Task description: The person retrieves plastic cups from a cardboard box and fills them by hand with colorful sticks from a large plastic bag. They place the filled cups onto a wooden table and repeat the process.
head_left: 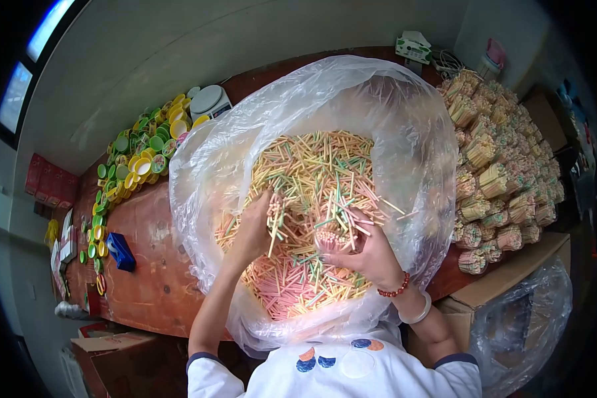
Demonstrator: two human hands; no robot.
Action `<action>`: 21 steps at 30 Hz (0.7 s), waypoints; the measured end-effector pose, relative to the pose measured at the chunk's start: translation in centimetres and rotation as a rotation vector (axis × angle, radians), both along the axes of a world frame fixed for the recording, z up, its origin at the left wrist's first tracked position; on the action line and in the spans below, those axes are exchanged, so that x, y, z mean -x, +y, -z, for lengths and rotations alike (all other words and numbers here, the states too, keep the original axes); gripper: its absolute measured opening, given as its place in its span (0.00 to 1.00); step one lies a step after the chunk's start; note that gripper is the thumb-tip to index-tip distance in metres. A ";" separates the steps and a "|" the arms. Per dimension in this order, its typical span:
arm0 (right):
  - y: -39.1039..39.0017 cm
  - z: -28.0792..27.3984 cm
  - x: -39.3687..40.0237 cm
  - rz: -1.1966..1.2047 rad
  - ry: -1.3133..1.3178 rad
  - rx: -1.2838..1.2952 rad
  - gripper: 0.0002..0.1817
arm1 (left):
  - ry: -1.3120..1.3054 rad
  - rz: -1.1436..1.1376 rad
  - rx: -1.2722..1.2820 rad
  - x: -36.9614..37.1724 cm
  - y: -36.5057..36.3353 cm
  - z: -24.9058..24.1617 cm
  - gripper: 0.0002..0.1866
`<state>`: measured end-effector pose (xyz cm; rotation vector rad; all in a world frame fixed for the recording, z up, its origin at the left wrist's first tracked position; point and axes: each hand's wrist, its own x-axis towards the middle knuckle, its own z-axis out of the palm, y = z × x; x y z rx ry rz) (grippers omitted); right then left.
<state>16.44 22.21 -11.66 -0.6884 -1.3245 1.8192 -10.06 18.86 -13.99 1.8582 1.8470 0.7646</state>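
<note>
A large clear plastic bag stands wide open before me, filled with loose short thin sticks in pink, yellow, green and cream. My left hand is closed on a few sticks at the left of the heap, some poking out past the fingers. At the right of the heap, my right hand curls around a bundle of sticks, pinkish ends facing left. More loose sticks lie across and above its fingers. A red bead bracelet and a pale bangle circle the right wrist.
Tied bundles of similar sticks are piled high on the right of the reddish table. Green and yellow round lids or small tubs lie at left, near a white scale and a blue object. Cardboard boxes stand below.
</note>
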 end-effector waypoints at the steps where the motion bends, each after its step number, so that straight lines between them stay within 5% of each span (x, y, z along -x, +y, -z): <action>1: -0.2 0.0 -0.1 0.030 -0.109 -0.067 0.42 | -0.791 0.081 -0.035 0.0 -0.2 2.6 0.28; 2: -0.4 0.0 -0.1 0.060 -0.217 -0.134 0.45 | -1.580 0.161 -0.069 -1.5 0.3 1.5 0.26; 3: -0.6 0.1 0.1 0.062 -0.214 -0.132 0.45 | -0.750 -0.113 -0.029 -2.8 -1.3 -0.2 0.23; 4: -0.8 0.3 0.4 0.115 -0.324 -0.263 0.46 | -0.748 -0.113 -0.027 -4.2 -1.6 -2.5 0.23; 6: -1.1 0.0 1.4 0.193 -0.496 -0.440 0.44 | -1.185 -0.037 -0.037 -5.7 -1.7 -4.6 0.26; 9: -1.5 -1.1 1.9 0.240 -0.449 -0.523 0.40 | -1.326 0.039 -0.108 -7.5 -1.9 -5.4 0.19; 13: -2.1 -1.3 2.3 0.249 -0.490 -0.620 0.38 | -0.844 0.130 -0.159 -8.9 -1.3 -4.5 0.19; 14: -1.9 -1.3 2.2 0.300 -0.446 -0.786 0.38 | -0.962 0.134 -0.173 -9.2 -1.4 -4.6 0.22; 16: -1.1 -0.9 2.7 0.252 -0.403 -0.628 0.38 | -1.120 0.131 -0.190 -9.4 -1.4 -5.1 0.27; 17: -1.1 -0.7 2.7 0.192 -0.360 -0.469 0.38 | -1.085 0.142 -0.173 -9.2 -1.1 -5.4 0.28; 21: -0.9 -0.8 2.3 0.225 -0.363 -0.556 0.37 | -1.037 0.128 -0.181 -8.5 -1.0 -6.5 0.32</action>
